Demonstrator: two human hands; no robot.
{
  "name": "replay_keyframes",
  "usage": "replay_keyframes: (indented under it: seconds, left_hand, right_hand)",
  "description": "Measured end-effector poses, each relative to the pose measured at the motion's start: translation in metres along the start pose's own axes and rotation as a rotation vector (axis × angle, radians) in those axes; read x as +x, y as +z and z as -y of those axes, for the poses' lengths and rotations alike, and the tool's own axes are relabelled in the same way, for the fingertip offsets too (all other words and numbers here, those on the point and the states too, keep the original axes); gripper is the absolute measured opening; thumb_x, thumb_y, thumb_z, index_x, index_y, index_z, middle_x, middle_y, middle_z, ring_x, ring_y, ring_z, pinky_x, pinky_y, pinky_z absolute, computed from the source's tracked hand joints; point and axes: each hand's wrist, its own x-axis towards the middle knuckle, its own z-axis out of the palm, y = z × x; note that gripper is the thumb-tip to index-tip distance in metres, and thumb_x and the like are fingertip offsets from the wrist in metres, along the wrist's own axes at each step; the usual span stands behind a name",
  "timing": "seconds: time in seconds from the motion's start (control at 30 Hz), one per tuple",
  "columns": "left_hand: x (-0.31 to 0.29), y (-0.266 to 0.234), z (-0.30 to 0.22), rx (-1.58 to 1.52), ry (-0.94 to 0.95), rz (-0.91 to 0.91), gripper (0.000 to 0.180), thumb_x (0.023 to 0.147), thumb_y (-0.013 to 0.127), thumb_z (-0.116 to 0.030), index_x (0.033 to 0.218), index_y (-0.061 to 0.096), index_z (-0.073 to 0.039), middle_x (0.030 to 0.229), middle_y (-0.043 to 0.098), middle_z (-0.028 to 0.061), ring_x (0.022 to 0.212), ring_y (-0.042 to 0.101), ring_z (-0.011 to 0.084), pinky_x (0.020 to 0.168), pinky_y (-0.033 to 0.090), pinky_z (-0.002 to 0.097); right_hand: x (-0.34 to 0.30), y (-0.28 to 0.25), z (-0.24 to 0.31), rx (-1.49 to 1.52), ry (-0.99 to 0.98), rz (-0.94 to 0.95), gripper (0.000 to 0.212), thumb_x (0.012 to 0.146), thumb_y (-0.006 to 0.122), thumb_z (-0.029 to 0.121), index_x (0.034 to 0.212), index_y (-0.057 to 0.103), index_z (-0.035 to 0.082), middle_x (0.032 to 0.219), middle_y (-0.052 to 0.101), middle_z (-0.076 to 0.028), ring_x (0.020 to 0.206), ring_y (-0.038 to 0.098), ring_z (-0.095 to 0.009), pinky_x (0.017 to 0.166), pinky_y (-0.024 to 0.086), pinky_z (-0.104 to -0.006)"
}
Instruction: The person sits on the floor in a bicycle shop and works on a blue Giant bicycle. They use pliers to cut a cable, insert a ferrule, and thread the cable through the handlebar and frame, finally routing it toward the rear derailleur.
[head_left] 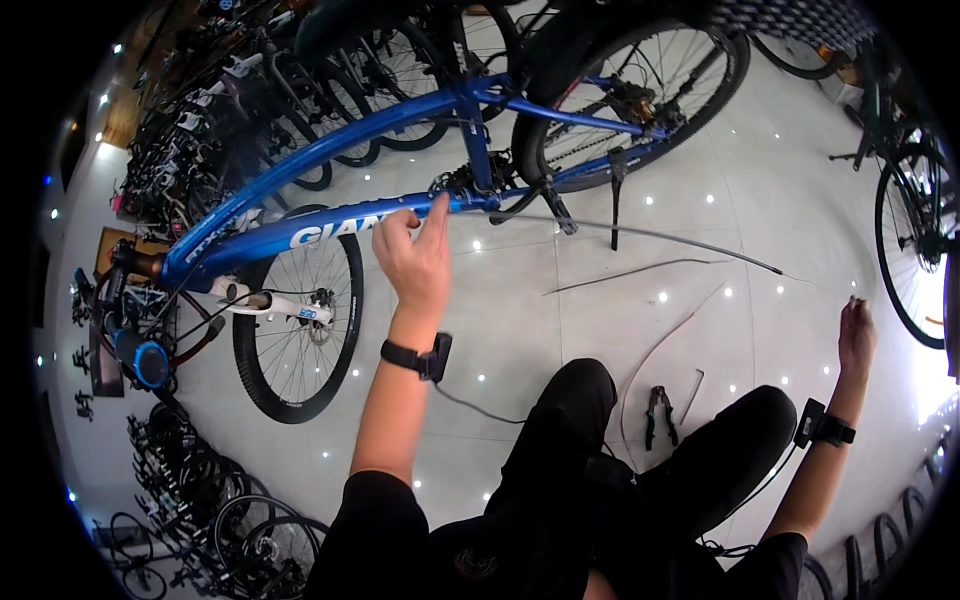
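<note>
A blue bicycle frame (350, 222) with its wheels on stretches across the upper left. My left hand (413, 265) rests against its down tube close to the crank; one finger is stretched up onto the tube, the others bend apart from it, and I see nothing held. From the crank area a dark cable housing (650, 233) runs out to the right. A thin inner cable (815, 284), barely visible, leaves its end toward my right hand (856, 335). There the raised fingertips are pinched together on the cable, far right of the bicycle.
On the tiled floor (520, 340) lie pliers (660, 415), a bent hex key (692, 395), a loose dark cable piece (630, 272) and a curved pale cable (650, 355). Many bicycles (215, 150) crowd the left side; another wheel (915, 245) stands at right. The kickstand (616, 200) juts down.
</note>
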Motion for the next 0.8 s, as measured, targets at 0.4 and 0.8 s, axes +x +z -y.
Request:
replay_keyframes:
  seconds: [0.4, 0.8]
  left_hand:
    - [0.044, 0.11, -0.03, -1.29, -1.064, -0.24, 0.016, 0.096, 0.058, -0.006, 0.109, 0.056, 0.002, 0.096, 0.067, 0.0125, 0.084, 0.064, 0.0151, 0.078, 0.052, 0.0272]
    - [0.059, 0.116, -0.011, -1.527, -1.171, -0.487, 0.016, 0.09, 0.065, -0.003, 0.102, 0.054, 0.0, 0.098, 0.067, 0.0125, 0.083, 0.063, 0.0126, 0.078, 0.053, 0.0257]
  right_hand:
    - [0.077, 0.059, -0.093, 0.043, 0.227, -0.06, 0.016, 0.1, 0.052, 0.015, 0.098, 0.059, 0.001, 0.095, 0.065, -0.009, 0.088, 0.064, -0.017, 0.085, 0.054, -0.0284]
    - [0.073, 0.057, -0.106, -0.01, 0.214, -0.056, 0.015, 0.1, 0.053, 0.014, 0.095, 0.06, 0.001, 0.094, 0.065, -0.008, 0.088, 0.065, -0.016, 0.084, 0.056, -0.0271]
